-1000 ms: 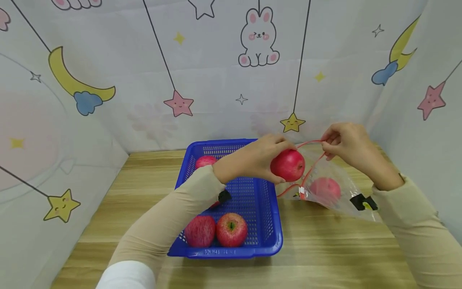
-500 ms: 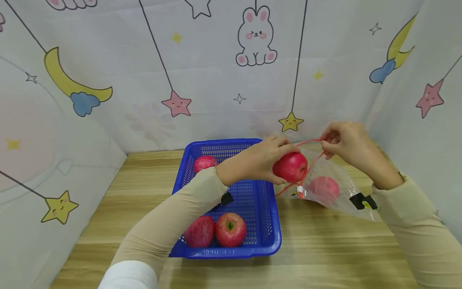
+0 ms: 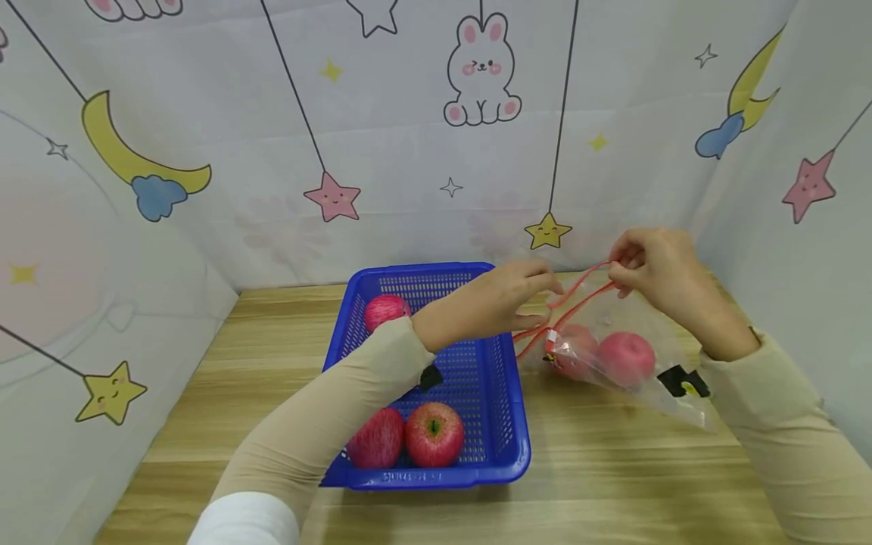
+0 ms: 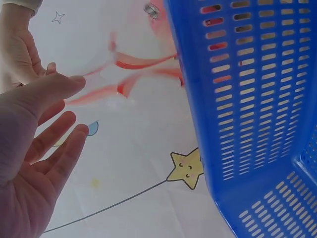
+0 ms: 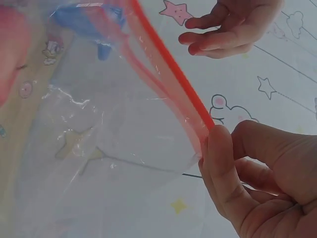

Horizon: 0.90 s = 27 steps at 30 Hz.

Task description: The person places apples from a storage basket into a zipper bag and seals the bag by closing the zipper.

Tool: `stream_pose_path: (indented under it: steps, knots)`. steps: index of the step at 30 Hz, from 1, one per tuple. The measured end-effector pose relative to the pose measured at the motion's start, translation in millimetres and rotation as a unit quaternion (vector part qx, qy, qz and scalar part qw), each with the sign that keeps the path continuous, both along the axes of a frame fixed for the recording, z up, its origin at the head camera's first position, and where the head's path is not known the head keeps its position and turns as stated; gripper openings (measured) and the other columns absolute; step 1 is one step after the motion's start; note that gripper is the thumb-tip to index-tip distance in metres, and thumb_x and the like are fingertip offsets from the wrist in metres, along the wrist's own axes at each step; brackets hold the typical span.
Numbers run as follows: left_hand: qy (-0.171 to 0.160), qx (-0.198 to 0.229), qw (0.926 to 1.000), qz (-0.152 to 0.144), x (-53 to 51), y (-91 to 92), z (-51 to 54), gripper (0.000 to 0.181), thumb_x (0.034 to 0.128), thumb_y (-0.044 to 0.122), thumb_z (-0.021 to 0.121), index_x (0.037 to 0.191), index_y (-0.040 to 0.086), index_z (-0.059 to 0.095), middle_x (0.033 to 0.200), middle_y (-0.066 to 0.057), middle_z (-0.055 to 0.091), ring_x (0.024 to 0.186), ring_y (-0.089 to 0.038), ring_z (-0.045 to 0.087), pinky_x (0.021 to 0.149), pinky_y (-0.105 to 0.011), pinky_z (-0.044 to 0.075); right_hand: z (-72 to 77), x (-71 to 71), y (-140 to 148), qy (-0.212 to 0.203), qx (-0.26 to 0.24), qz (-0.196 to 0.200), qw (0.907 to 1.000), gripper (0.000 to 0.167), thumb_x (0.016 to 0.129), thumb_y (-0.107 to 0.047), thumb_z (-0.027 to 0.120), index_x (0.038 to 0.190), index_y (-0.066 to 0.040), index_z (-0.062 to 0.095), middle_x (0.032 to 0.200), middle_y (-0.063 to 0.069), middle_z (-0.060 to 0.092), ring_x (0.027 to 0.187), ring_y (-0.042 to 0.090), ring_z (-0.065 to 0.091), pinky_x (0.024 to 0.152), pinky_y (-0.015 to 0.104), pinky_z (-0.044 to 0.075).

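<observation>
Between thumb and fingers, my right hand (image 3: 657, 269) pinches the red-edged mouth of a clear zip bag (image 3: 671, 333), holding that corner up. Two red apples lie inside the bag: one apple (image 3: 627, 359) toward its middle, another apple (image 3: 576, 353) just within the opening, seen through the plastic. My left hand (image 3: 507, 295) hovers beside the bag's mouth, over the right rim of the blue basket (image 3: 507, 475). Its fingers are spread and loosely bent, with nothing between them; in the left wrist view the palm (image 4: 25, 198) is bare.
Inside the basket, two apples sit at the near end, a striped apple (image 3: 376, 439) and a rounder apple (image 3: 434, 434). A further apple (image 3: 387, 311) lies at the far left, partly behind my left forearm. A printed cloth wall (image 3: 409, 151) stands behind the wooden table (image 3: 613, 484).
The apple my left hand was holding at the bag's mouth is now inside the bag, released. The bag's opening has narrowed. My right hand keeps its pinch, nearly unmoved.
</observation>
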State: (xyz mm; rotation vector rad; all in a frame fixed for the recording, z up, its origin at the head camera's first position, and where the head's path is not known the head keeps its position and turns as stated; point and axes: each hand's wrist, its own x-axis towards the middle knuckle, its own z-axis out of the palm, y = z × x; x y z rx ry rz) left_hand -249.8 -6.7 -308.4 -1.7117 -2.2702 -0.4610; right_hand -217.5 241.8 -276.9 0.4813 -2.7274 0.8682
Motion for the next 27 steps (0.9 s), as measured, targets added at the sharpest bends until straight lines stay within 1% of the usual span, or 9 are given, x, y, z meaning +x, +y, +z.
stream_pose_path:
  steps: [4, 9, 12, 15, 22, 27]
  knots:
    - [-0.006, -0.005, 0.9999, 0.01, -0.2, -5.4, -0.5, 0.032, 0.0898, 0.01, 0.075, 0.119, 0.001, 0.064, 0.115, -0.009, 0.058, 0.107, -0.02, 0.057, 0.096, -0.02, 0.042, 0.3, 0.4, 0, -0.002, 0.003, -0.003, 1.0, 0.003, 0.085, 0.003, 0.068, 0.088, 0.005, 0.067, 0.068, 0.006, 0.068, 0.055, 0.02, 0.066, 0.048, 0.023, 0.044]
    - [-0.015, -0.031, 0.9986, 0.039, -0.2, -12.4, 2.0, 0.035, 0.0901, 0.01, 0.074, 0.123, 0.003, 0.063, 0.119, -0.007, 0.057, 0.109, -0.018, 0.057, 0.096, -0.021, 0.043, -0.4, 0.2, 2, -0.015, 0.012, -0.005, 0.9998, 0.006, 0.086, 0.0, 0.068, 0.091, 0.004, 0.068, 0.067, 0.004, 0.068, 0.054, 0.016, 0.065, 0.051, 0.024, 0.044]
    - [-0.022, -0.04, 0.9976, 0.051, -0.7, -16.5, 3.4, 0.035, 0.0905, 0.011, 0.074, 0.123, 0.004, 0.063, 0.118, -0.006, 0.057, 0.108, -0.018, 0.057, 0.096, -0.023, 0.043, -1.5, -0.3, 3, -0.02, 0.016, -0.005, 0.9997, 0.008, 0.086, -0.001, 0.068, 0.092, 0.004, 0.069, 0.066, 0.003, 0.067, 0.054, 0.014, 0.063, 0.051, 0.025, 0.043]
    - [-0.024, -0.039, 0.9973, 0.058, -1.7, -21.7, 3.7, 0.035, 0.0908, 0.012, 0.074, 0.122, 0.003, 0.063, 0.116, -0.006, 0.057, 0.106, -0.018, 0.057, 0.096, -0.025, 0.044, -2.6, -0.8, 3, -0.027, 0.017, -0.003, 0.9995, 0.008, 0.087, -0.001, 0.068, 0.093, 0.004, 0.069, 0.068, 0.003, 0.068, 0.055, 0.015, 0.064, 0.051, 0.025, 0.044]
    - [-0.021, -0.051, 0.9954, 0.079, -2.7, -33.1, 3.2, 0.033, 0.0929, 0.016, 0.072, 0.123, 0.005, 0.063, 0.119, -0.007, 0.058, 0.109, -0.018, 0.058, 0.096, -0.025, 0.045, -4.4, -1.6, 2, -0.028, 0.011, 0.005, 0.9995, 0.007, 0.086, 0.0, 0.068, 0.092, 0.004, 0.069, 0.071, 0.006, 0.068, 0.053, 0.016, 0.064, 0.05, 0.026, 0.048]
    - [-0.035, -0.071, 0.9915, 0.103, -1.7, -39.9, 5.1, 0.035, 0.0942, 0.019, 0.071, 0.125, 0.006, 0.062, 0.121, -0.007, 0.057, 0.11, -0.018, 0.056, 0.097, -0.027, 0.045, -5.4, -3.4, 1, -0.032, 0.012, 0.007, 0.9994, 0.006, 0.086, 0.0, 0.069, 0.091, 0.003, 0.068, 0.071, 0.005, 0.068, 0.054, 0.018, 0.065, 0.05, 0.026, 0.048]
